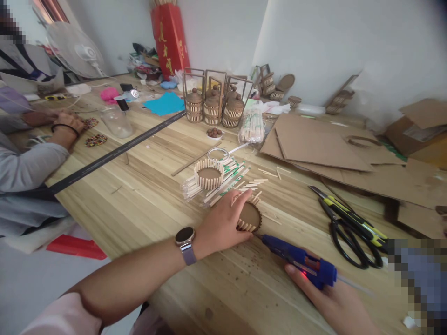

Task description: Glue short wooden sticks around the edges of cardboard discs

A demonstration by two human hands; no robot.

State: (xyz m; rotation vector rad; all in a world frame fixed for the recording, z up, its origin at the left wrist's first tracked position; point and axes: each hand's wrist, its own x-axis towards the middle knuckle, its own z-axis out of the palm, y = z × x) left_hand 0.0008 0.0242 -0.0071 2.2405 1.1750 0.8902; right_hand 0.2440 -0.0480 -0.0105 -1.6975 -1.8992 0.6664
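My left hand (223,223), below a wrist watch, is wrapped round the side of a small round brown base (252,216) with short wooden sticks along part of its rim. A blue hot glue gun (296,256) with a lit red light is gripped in my right hand (331,298). Its nozzle points at the base's near edge, though I cannot tell whether they touch. Just beyond my left hand, a second round base (209,175) ringed with upright sticks stands on wrapped sticks (228,174). Loose cut sticks (256,184) lie beside it.
Scissors (344,237) and a yellow-black utility knife (352,216) lie at right, before cardboard sheets (321,144). Several lidded stick baskets (213,109) with tall handles stand at the back. Across a black strip (122,151), another person's hands (66,123) work near a jar (117,121).
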